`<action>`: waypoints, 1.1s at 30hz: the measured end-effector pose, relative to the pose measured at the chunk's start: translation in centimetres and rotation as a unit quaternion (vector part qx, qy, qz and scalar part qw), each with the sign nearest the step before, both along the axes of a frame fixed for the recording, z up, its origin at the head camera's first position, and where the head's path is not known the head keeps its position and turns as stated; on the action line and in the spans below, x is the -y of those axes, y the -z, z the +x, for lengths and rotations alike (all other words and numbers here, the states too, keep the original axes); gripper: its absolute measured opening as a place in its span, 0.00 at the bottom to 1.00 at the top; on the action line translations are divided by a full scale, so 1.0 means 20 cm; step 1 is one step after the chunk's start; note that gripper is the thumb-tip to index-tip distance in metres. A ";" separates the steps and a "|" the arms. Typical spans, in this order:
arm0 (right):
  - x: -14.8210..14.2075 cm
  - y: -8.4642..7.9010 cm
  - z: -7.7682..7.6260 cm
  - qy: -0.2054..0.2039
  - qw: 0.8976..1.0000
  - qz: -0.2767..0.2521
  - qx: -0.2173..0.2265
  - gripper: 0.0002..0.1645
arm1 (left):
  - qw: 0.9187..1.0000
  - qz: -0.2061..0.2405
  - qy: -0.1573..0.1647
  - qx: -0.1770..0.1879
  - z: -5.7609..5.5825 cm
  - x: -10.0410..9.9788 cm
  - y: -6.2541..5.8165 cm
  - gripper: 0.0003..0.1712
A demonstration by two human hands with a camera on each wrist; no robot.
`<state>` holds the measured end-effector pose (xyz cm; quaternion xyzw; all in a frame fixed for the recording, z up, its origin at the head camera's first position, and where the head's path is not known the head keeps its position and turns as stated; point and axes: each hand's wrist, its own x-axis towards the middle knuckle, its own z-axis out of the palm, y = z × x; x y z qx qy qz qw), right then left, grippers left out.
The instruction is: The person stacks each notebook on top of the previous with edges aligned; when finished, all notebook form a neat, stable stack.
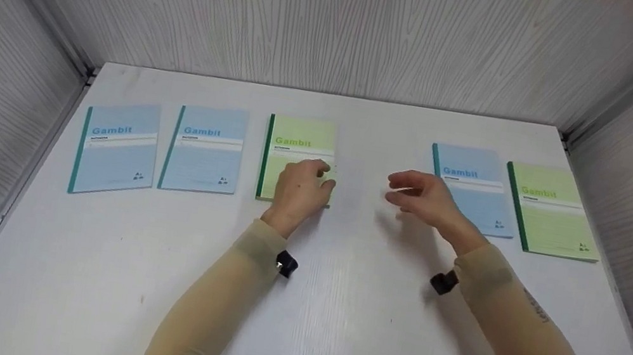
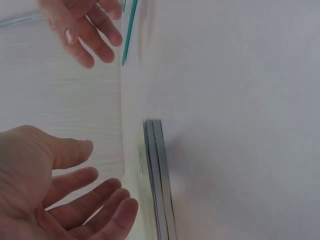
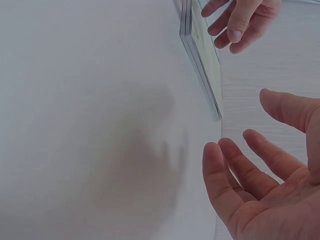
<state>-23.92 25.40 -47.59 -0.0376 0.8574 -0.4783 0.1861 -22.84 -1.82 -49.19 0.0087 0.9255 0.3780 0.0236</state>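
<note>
In the head view my left hand (image 1: 297, 195) hovers over the lower part of a green notebook (image 1: 300, 130) marked Gambit, its fingers bent loosely and holding nothing. The left wrist view shows page edges of stacked notebooks (image 2: 160, 175) beside that hand, so the green one tops a small pile. My right hand (image 1: 425, 199) is raised above the table, left of a blue notebook (image 1: 470, 203), fingers relaxed and apart with nothing between them. Its palm faces the left hand across a gap. Part of the blue cover's left side is hidden behind the right hand.
Two blue notebooks, one far left (image 1: 112, 169) and one beside it (image 1: 201, 164), lie left of the green one. Another green notebook (image 1: 553, 223) lies at the far right. The white table (image 1: 316, 332) meets wood-grain panels (image 1: 341, 27) at the back and sides.
</note>
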 end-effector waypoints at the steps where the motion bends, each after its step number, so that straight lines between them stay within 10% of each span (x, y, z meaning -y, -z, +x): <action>1: -0.04 -0.01 0.01 0.003 1.000 0.006 0.001 0.31 | 1.000 0.005 0.006 0.002 0.00 -0.03 0.00 0.20; 19: -0.66 0.02 0.11 0.080 0.988 0.133 0.019 0.37 | 0.995 0.031 0.074 0.057 -0.02 -0.61 -0.01 0.23; 33: -0.84 0.03 0.07 0.122 0.977 0.175 0.025 0.38 | 0.991 -0.001 0.099 0.087 0.02 -0.98 0.02 0.28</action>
